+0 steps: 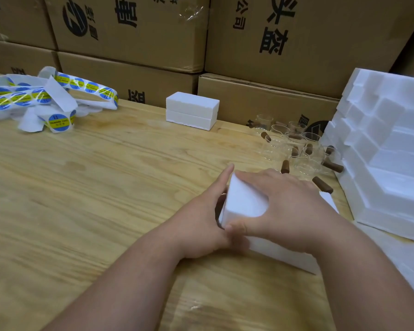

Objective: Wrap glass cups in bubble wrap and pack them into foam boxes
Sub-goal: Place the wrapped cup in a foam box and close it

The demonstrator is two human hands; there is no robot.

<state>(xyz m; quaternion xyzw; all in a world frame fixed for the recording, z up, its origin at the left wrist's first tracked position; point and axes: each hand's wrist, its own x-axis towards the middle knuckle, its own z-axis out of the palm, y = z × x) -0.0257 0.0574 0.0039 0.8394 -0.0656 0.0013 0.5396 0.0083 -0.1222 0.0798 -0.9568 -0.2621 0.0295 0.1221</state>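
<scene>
A white foam box (245,201) lies on the wooden table (81,187) at centre right. My left hand (201,218) grips its left end, fingers along the side. My right hand (285,206) lies over its top, with the thumb curled round the near edge. The box's lower half (282,253) shows under my right wrist. Several glass cups with brown wooden handles (296,149) stand behind the box, by the foam stack. A closed foam box (193,109) stands at the back of the table. No bubble wrap is visible.
A tall stack of open foam box halves (387,149) fills the right side. Tangled strips of blue and yellow round stickers (41,96) lie at the back left. Cardboard cartons (134,32) form a wall behind the table.
</scene>
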